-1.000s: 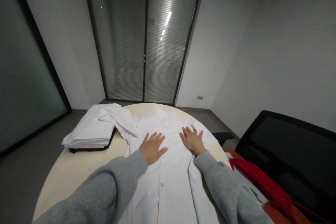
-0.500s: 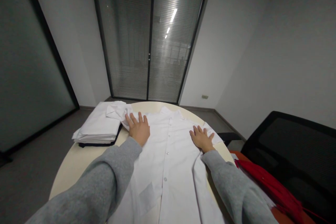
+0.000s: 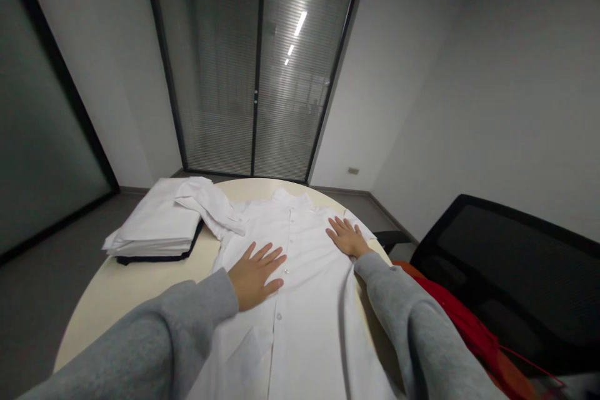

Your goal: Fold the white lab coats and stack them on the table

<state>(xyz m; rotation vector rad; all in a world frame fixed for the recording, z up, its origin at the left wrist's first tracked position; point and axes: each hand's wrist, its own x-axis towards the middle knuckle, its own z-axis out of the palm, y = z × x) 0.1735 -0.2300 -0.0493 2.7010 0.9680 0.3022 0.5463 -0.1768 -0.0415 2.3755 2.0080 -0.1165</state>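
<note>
A white button-up shirt (image 3: pixel 309 300) lies front side up on a pale round bench (image 3: pixel 135 294), spread lengthwise, with its collar (image 3: pixel 291 199) near the far edge and its lower part running toward the wearer of the camera, out of the bottom of the view. A line of small buttons runs down its middle. Two arms in grey sleeves (image 3: pixel 159 331) reach forward from the near side. The left hand (image 3: pixel 257 276) is palm down over the shirt's front, fingers fanned wide and thumb held apart, the fingertips close to the buttons. The right hand (image 3: pixel 347 236) is farther forward, palm down at the shirt's upper right side near the shoulder, its fingers spread a little; neither one pinches the fabric. At the far left of the bench sits a stack of folded white cloth (image 3: pixel 159 212) on top of a dark piece (image 3: pixel 154 259), and one shirt sleeve (image 3: pixel 210 207) stretches out so that its end rests on the stack. To the right, beside the bench, stands a black mesh-backed chair (image 3: pixel 515 262) with red fabric (image 3: pixel 464 306) on it. Beyond the bench is a tall dark-framed glass panel (image 3: pixel 290 106) with blinds.
</note>
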